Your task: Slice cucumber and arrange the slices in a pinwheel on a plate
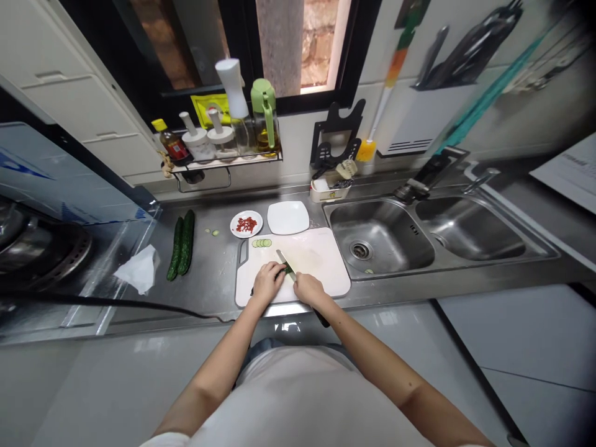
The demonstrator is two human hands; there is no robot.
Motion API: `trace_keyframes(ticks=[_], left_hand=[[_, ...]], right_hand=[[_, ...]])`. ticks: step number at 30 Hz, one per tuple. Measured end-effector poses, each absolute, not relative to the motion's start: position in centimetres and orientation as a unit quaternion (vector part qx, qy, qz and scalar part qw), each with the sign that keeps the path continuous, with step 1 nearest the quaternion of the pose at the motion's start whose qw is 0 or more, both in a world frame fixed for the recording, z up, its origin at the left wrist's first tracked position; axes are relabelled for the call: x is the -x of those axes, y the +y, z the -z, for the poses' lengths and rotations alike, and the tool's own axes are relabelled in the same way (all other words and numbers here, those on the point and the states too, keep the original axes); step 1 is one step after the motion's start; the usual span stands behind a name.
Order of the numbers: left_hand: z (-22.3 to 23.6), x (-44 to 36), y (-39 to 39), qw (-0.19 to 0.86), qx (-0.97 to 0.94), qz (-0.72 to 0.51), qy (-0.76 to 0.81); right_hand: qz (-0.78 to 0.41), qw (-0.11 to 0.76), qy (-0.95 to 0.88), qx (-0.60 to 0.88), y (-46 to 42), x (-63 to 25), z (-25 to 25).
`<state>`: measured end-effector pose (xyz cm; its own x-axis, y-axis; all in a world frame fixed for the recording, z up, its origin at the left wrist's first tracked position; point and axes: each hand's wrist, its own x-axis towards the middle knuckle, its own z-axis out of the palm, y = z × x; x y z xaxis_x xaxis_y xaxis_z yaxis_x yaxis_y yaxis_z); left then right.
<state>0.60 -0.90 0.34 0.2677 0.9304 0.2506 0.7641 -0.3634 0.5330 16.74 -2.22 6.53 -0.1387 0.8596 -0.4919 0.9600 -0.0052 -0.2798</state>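
Note:
My right hand (pixel 308 289) is wrapped round the handle of a kitchen knife (pixel 283 257), whose blade points away from me over the white cutting board (pixel 326 261). Fingers curled, my left hand (pixel 268 280) presses a cucumber (pixel 287 269) to the board beside the blade. Most of that cucumber is hidden under the hand; a dark green bit shows at the fingertips. A short row of cucumber slices (pixel 261 243) lies overlapping near the board's far left corner. Behind the board are a small plate of chopped red pieces (pixel 246 224) and a white square plate (pixel 287 217).
Two whole cucumbers (pixel 181 244) lie left of the board, near a crumpled white tissue (pixel 139 269). A double sink (pixel 382 239) adjoins the board's right side. Above the counter hangs a condiment rack (pixel 228 162) with bottles and jars. A stove (pixel 44 248) stands far left.

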Motion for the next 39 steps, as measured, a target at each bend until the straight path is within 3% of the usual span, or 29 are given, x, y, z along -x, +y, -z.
trace_keyframes(ticks=[9, 25, 35, 39], left_hand=[[-1.5, -0.8, -1.2, 0.155, -0.775, -0.233, 0.567], [-2.3, 0.9, 0.2, 0.226, -0.633, -0.379, 0.636], [-5.3, -1.3, 0.9, 0.26, -0.759, -0.228, 0.551], [-5.1, -1.8, 1.1, 0.273, -0.761, -0.227, 0.543]], right_hand=[[0.22, 0.108, 0.712, -0.658, -4.0, -19.5, -7.6], [0.103, 0.048, 0.722, -0.682, -5.0, -21.5, -7.4], [0.101, 0.034, 0.752, -0.65, -5.2, -21.9, -7.4], [0.1, 0.034, 0.75, -0.653, -5.2, -22.2, -7.3]])
